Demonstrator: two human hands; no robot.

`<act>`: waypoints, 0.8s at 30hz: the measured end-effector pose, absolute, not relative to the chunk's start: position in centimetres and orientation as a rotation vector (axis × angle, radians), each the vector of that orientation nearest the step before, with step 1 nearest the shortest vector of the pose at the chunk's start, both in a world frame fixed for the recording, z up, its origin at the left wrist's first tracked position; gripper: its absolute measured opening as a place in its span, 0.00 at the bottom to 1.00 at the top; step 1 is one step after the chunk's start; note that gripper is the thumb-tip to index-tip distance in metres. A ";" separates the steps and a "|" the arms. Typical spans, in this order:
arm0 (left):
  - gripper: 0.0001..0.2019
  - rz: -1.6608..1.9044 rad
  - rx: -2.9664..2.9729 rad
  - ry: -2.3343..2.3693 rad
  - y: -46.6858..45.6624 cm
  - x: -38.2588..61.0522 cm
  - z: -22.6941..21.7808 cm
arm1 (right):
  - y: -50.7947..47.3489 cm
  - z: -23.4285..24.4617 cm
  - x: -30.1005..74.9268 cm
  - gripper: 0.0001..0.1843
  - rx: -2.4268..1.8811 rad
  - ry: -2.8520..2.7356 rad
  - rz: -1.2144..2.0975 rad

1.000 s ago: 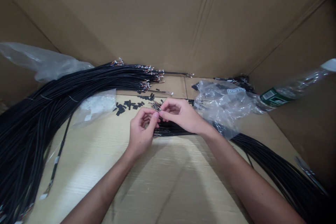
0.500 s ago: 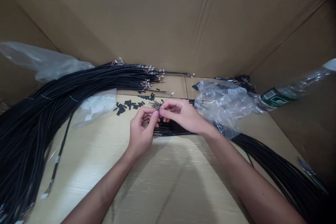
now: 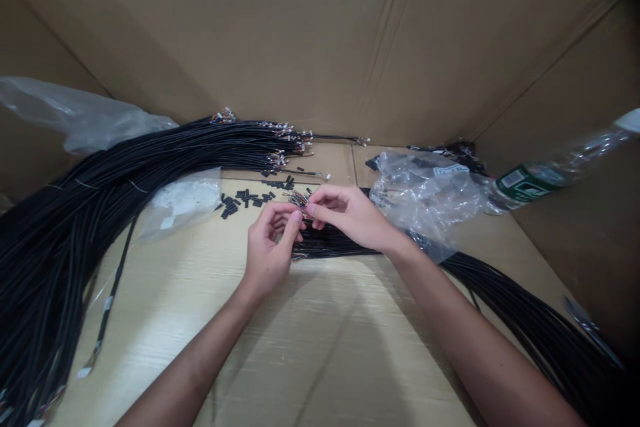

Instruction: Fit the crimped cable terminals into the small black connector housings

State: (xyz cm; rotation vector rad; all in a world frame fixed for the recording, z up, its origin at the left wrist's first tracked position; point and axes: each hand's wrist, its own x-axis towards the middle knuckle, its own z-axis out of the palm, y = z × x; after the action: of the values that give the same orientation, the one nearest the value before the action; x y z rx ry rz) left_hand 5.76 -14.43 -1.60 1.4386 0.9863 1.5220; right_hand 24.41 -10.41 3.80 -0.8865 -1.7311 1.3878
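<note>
Since the earlier frame, the R hand (image 3: 357,217) has shifted a touch up and out, its fingertips now a bit farther from those of the L hand (image 3: 271,247), which stays approx. put.

L thumb presses against the forefinger w/ the other fingers curled; R thumb and forefinger also pinch, R wrist over the cables. Both pinches sit at the wire ends (image 3: 299,198), prob. on fine strands, but too small to tell which strand or how firmly.

Key relation: the near cable bundle (image 3: 500,297) lies under and just beyond the hands, its long axis running L–R, then bending toward the person on the R side. Its bare ends point L, fanning out just past the fingertips. R hand lies over the bundle, so it's the nearer; L hand works from off the tip end.

Just L of the ends: short black tubes (image 3: 230,205), scattered on the tabletop (image 3: 250,360). Farther L, a flat bag w/ white bits (image 3: 183,203), then the big cable bundle (image 3: 210,150), connectors facing R. R of the hands: a crumpled clear bag (image 3: 425,190) over part of the near bundle, w/ a tilted bottle (image 3: 530,183) beside it. Cardboard wall (image 3: 280,33) behind.
</note>
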 end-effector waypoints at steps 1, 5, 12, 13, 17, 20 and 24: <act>0.07 1.525 1.440 0.988 -14.5 5.8 -1.5 | -10.4 3.8 24.4 0.10 -0.890 -1.733 1.384; 0.10 1.539 1.425 0.985 -14.8 5.7 -1.2 | -10.4 3.8 24.4 0.09 -0.884 -1.744 1.370; 0.09 1.567 1.440 1.023 -14.6 5.7 -1.4 | -10.5 3.8 24.5 0.12 -0.825 -1.764 1.411; 0.08 1.575 1.439 1.022 -14.5 5.7 -1.4 | -10.5 3.8 24.5 0.12 -0.823 -1.767 1.407; 0.08 1.565 1.429 1.035 -14.5 5.7 -1.5 | -10.4 3.8 24.4 0.12 -0.833 -1.766 1.375; 0.09 1.546 1.386 1.033 -14.3 5.7 -1.5 | -10.5 3.7 24.2 0.13 -0.836 -1.738 1.335; 0.11 1.510 1.283 0.999 -13.9 5.6 -1.6 | -10.6 3.5 24.1 0.13 -0.809 -1.728 1.315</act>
State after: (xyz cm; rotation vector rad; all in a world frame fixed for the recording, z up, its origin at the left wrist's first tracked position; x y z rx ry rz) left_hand 5.59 -13.91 -1.61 1.2828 0.9989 1.5102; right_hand 24.06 -10.58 3.55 -0.8090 -1.7283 1.3155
